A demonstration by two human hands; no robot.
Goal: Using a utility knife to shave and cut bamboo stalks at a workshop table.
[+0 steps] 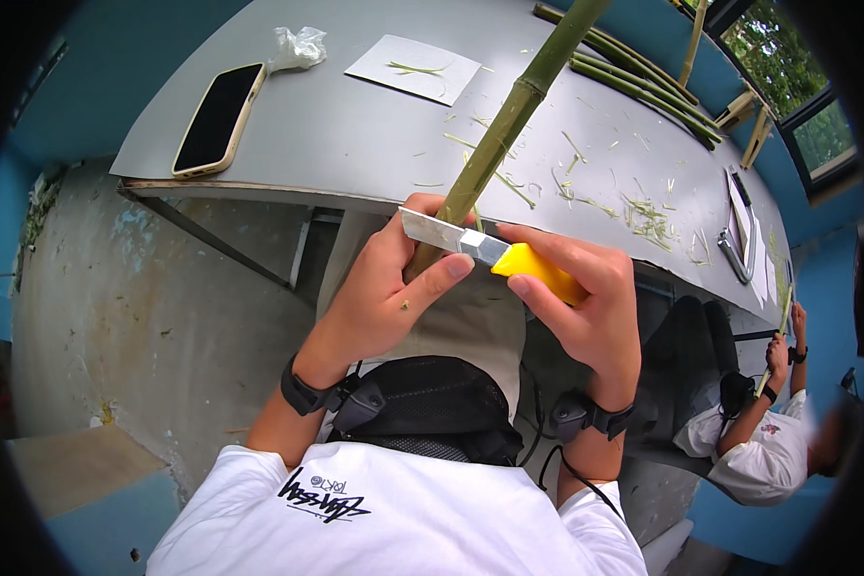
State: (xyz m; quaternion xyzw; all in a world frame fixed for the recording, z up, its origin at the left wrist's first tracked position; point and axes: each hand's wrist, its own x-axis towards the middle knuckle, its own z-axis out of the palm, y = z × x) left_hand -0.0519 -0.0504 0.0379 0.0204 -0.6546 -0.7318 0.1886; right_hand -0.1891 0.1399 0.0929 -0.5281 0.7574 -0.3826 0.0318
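Note:
A green bamboo pole [501, 132] slants from between my forearms up over the table's near edge and out at the top. My left hand [379, 283] is closed round its lower part, the thumb lying beside the blade's base. In my right hand [595, 302] is a utility knife [538, 273] with a yellow handle, thumb below and fingers above. Its broad metal blade lies across the pole just above my left thumb, pointing left. Whether the edge bites into the bamboo I cannot tell.
On the grey table [326, 130] lie a phone [218, 120], crumpled plastic [299, 48], a white sheet [422, 72], bamboo shavings [651, 219], several bamboo poles [643, 86] and a hacksaw [739, 250]. A co-worker [758, 442] at the right holds a thin strip.

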